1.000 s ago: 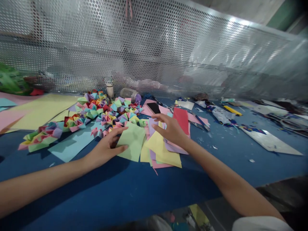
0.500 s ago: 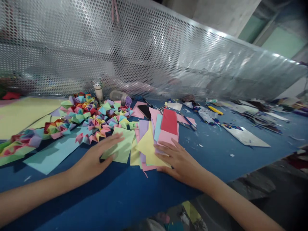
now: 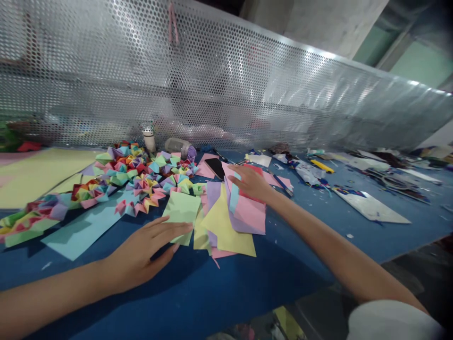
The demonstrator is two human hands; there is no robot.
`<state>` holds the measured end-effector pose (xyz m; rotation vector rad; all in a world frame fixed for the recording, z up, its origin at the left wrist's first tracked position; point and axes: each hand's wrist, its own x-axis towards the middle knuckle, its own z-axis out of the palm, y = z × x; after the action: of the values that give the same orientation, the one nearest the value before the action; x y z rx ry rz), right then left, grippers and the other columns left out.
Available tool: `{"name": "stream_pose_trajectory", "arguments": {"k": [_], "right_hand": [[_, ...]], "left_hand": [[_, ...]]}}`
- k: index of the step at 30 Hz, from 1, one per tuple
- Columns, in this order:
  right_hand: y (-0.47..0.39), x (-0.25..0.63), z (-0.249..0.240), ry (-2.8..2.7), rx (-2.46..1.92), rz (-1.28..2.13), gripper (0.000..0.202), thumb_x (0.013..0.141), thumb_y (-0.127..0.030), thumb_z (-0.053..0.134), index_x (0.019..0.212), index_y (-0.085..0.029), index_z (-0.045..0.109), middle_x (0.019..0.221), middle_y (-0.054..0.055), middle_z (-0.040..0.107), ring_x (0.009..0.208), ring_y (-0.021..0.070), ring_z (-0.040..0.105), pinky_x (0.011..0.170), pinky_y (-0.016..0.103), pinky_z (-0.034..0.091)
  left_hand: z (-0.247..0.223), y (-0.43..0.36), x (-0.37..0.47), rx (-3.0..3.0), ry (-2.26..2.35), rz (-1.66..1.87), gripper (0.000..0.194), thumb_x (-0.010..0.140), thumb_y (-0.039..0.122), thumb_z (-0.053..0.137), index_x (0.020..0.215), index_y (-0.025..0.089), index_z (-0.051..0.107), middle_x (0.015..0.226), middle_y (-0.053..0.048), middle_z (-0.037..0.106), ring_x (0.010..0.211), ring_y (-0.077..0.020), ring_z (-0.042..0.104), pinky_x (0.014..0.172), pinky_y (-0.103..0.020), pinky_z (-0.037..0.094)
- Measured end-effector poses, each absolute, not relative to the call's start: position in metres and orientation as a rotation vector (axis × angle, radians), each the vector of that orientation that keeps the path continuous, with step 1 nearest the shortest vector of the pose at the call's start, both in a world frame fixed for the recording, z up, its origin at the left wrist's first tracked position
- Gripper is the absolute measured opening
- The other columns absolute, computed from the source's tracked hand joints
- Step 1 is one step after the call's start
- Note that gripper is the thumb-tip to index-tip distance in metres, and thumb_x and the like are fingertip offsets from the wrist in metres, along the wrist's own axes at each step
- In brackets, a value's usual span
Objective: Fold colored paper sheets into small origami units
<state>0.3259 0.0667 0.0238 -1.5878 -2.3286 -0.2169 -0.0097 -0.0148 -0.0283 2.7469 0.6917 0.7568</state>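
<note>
A silver perforated metal panel stands along the back of a wide blue surface. A large heap of folded multicoloured paper pieces spreads over its left half, behind a light blue rectangular paper sheet. Right of these lies an overlapping fan of pink, yellow and lilac paper sheets. The left hand rests low, its grip apart, fingers extended over the near part of a pale green square paper sheet just beside the fan. The right hand is at the fan's far end, over a partly covered red paper sheet; whether its grip is closed on paper, I cannot tell. Just beyond is a black flat phone.
</note>
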Motion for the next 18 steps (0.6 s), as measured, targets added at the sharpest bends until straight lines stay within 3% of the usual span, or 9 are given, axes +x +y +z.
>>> {"name": "stream_pose_trajectory", "arguments": {"k": [2, 6, 11, 15, 18], "right_hand": [[0.081, 0.317, 0.018, -2.366, -1.732, -0.180, 0.057, 0.092, -0.049, 0.028, 0.140, -0.017, 0.029, 0.140, 0.010, 0.042, 0.126, 0.0249, 0.043, 0.101, 0.038, 0.036], [0.081, 0.320, 0.002, -2.327, -1.902, -0.156, 0.049, 0.090, -0.045, 0.039, 0.127, -0.015, 0.045, 0.125, 0.015, 0.057, 0.114, 0.0310, 0.053, 0.090, 0.040, 0.043], [0.049, 0.334, -0.008, -2.244, -2.013, -0.169, 0.038, 0.093, -0.034, 0.032, 0.117, -0.013, 0.052, 0.120, 0.016, 0.059, 0.108, 0.0297, 0.057, 0.085, 0.038, 0.044], [0.067, 0.335, 0.002, -2.186, -2.067, -0.125, 0.033, 0.088, -0.035, 0.041, 0.102, -0.015, 0.063, 0.104, 0.012, 0.067, 0.098, 0.0263, 0.061, 0.082, 0.032, 0.044], [0.109, 0.332, 0.007, -2.052, -2.098, -0.161, 0.047, 0.092, -0.042, 0.032, 0.124, -0.014, 0.051, 0.129, 0.012, 0.054, 0.120, 0.0255, 0.048, 0.094, 0.032, 0.037]], "left_hand": [[-0.027, -0.015, -0.010, 2.770, 0.674, 0.707, 0.050, 0.089, 0.017, 0.043, 0.136, 0.032, 0.032, 0.129, -0.002, 0.055, 0.118, -0.0196, 0.052, 0.110, -0.043, 0.028], [-0.024, -0.015, -0.011, 2.784, 0.633, 0.673, 0.050, 0.089, 0.016, 0.042, 0.135, 0.031, 0.031, 0.128, -0.003, 0.056, 0.116, -0.0190, 0.054, 0.110, -0.043, 0.028], [-0.025, -0.016, -0.009, 2.783, 0.612, 0.722, 0.046, 0.089, 0.015, 0.042, 0.132, 0.029, 0.035, 0.127, -0.003, 0.057, 0.116, -0.0176, 0.053, 0.109, -0.041, 0.030], [-0.027, -0.015, -0.008, 2.770, 0.601, 0.731, 0.042, 0.089, 0.016, 0.040, 0.129, 0.026, 0.040, 0.123, -0.004, 0.060, 0.112, -0.0175, 0.056, 0.109, -0.041, 0.030], [-0.025, -0.015, -0.009, 2.766, 0.578, 0.694, 0.039, 0.089, 0.016, 0.041, 0.126, 0.026, 0.044, 0.124, -0.004, 0.059, 0.113, -0.0180, 0.055, 0.109, -0.041, 0.029]]}}
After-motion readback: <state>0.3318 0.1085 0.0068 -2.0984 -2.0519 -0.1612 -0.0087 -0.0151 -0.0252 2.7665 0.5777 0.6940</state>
